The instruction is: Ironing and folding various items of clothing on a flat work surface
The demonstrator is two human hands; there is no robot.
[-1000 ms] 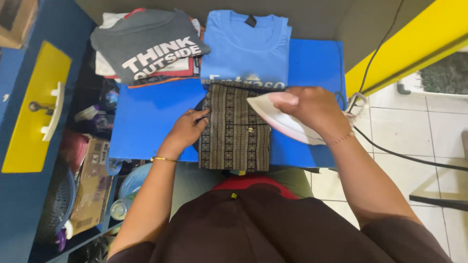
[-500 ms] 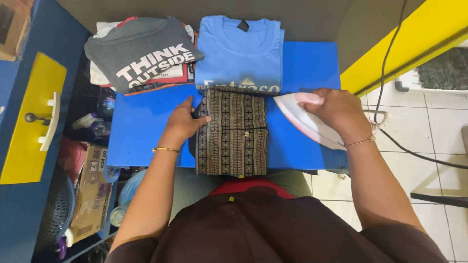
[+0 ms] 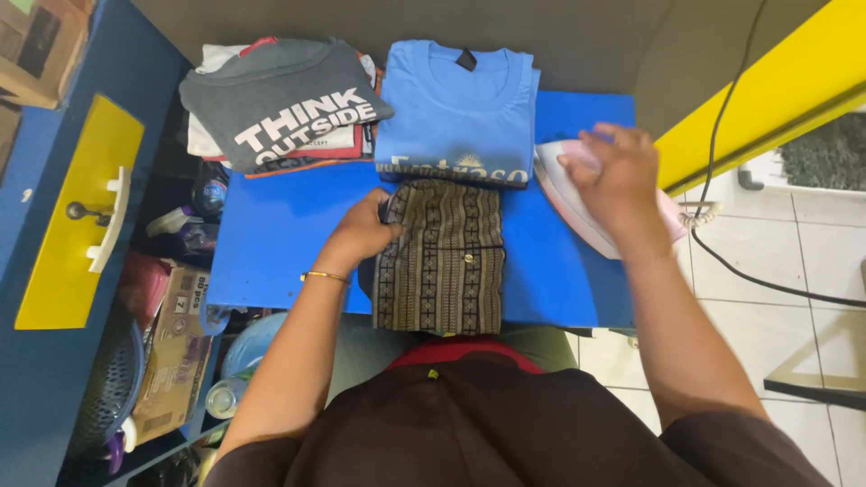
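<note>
A folded brown patterned garment [image 3: 442, 257] lies in the middle of a blue ironing surface [image 3: 280, 252]. My left hand [image 3: 365, 230] grips the garment's upper left edge. My right hand [image 3: 613, 176] rests on top of a pale pink clothes iron [image 3: 568, 194], which sits on the blue surface to the right of the garment, clear of it. A folded blue t-shirt [image 3: 460, 113] lies just beyond the garment, touching its top edge.
A stack of folded shirts topped by a grey printed one [image 3: 280, 104] sits at the back left. The iron's black cord [image 3: 722, 126] runs off right over white tiles. Boxes [image 3: 176, 352] and bottles crowd the floor at left beside a blue and yellow cabinet [image 3: 77, 216].
My right hand has carried the iron off the patterned garment and to the right side of the blue surface. My left hand stays at the garment's left edge.
</note>
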